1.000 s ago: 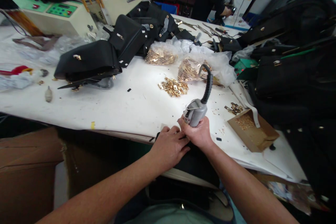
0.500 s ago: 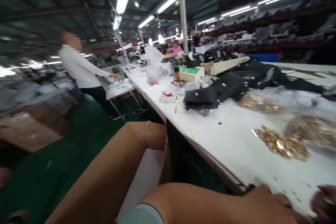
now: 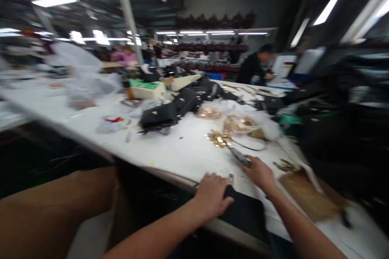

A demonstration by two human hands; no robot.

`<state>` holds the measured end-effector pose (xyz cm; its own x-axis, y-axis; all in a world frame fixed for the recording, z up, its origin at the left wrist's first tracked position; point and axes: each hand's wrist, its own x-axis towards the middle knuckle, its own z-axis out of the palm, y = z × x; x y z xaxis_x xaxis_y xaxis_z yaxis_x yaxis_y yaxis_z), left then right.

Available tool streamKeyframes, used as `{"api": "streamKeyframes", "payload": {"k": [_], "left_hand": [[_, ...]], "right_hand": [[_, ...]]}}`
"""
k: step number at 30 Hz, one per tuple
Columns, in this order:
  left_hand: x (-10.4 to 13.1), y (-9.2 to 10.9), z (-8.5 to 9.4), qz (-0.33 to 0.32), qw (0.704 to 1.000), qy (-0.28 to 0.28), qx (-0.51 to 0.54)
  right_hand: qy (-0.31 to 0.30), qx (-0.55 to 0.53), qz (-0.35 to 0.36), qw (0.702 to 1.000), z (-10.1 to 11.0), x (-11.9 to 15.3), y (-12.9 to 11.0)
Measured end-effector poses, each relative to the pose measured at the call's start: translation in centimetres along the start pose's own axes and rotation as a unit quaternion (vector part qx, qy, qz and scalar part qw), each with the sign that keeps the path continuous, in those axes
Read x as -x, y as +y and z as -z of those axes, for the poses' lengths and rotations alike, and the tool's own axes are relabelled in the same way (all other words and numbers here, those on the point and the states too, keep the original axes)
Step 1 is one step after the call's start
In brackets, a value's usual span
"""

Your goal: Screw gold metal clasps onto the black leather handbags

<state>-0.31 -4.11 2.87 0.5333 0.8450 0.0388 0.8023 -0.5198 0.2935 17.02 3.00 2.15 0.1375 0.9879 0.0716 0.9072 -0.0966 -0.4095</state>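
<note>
My left hand [image 3: 212,195] lies over the table's front edge, fingers laid out and thumb apart, touching a black fabric-like piece [image 3: 246,212] that hangs partly over the edge. A small metal fitting [image 3: 231,179] sits by that piece's upper end. Farther right, my right hand [image 3: 260,173] is closed on a grey hand tool [image 3: 240,157] with a thin dark tip; blur hides its exact kind. The tip points at a pile of small gold-coloured metal pieces [image 3: 219,138]. Behind it lies a clear bag [image 3: 240,123] holding more of them.
Black bag-like goods [image 3: 161,115] lie on the white table [image 3: 182,153]. A brown board [image 3: 310,194] and more metal pieces [image 3: 285,166] are to the right. An open cardboard box [image 3: 57,202] stands at lower left. A person in black [image 3: 252,68] is across the table.
My view has swung right. Both hands now show clearly over the table's front edge, and the grey tool in my right hand has come into sight.
</note>
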Motion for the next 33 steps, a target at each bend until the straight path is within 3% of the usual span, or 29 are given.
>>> {"api": "streamKeyframes", "payload": {"k": [2,4,8,11,13,16,19,21,23,25,29,33], "left_hand": [[-1.1,-1.0,-0.5,0.009,1.0,0.009,0.02],[-1.9,-1.4,-0.8,0.012,0.999,-0.01,0.047],[-1.7,-1.2,0.0,0.007,0.997,-0.046,0.068],[-1.5,-1.4,0.9,-0.001,0.994,-0.054,0.09],[-1.4,-1.5,1.3,-0.009,0.99,-0.041,0.133],[-1.1,-1.5,1.7,-0.034,0.975,0.006,0.22],[-0.5,-1.2,1.9,-0.066,0.961,0.051,0.264],[0.0,-0.9,2.0,-0.094,0.954,0.075,0.273],[0.3,-0.5,2.0,-0.128,0.948,0.101,0.272],[0.6,0.0,2.2,-0.163,0.943,0.133,0.257],[1.0,1.2,3.5,-0.252,0.922,0.218,0.196],[1.4,2.0,5.7,-0.331,0.891,0.271,0.15]], "right_hand": [[0.001,0.027,-0.033,0.999,1.7,0.5,4.3],[0.014,0.027,-0.042,0.999,2.2,0.6,6.2],[0.056,-0.015,-0.025,0.998,2.8,1.9,6.3],[0.073,-0.118,-0.021,0.99,4.2,5.9,6.9],[0.051,-0.266,-0.051,0.961,4.8,10.0,7.9],[-0.041,-0.463,-0.096,0.88,4.2,17.0,9.4],[-0.125,-0.544,-0.08,0.826,2.6,22.8,9.6],[-0.151,-0.569,-0.057,0.806,1.7,25.2,9.0],[-0.154,-0.572,-0.035,0.805,1.3,26.2,8.1],[-0.13,-0.552,-0.035,0.823,1.1,26.3,7.4],[-0.04,-0.484,-0.103,0.868,0.7,25.5,7.0],[0.006,-0.503,-0.173,0.847,0.9,25.0,7.2]]}}
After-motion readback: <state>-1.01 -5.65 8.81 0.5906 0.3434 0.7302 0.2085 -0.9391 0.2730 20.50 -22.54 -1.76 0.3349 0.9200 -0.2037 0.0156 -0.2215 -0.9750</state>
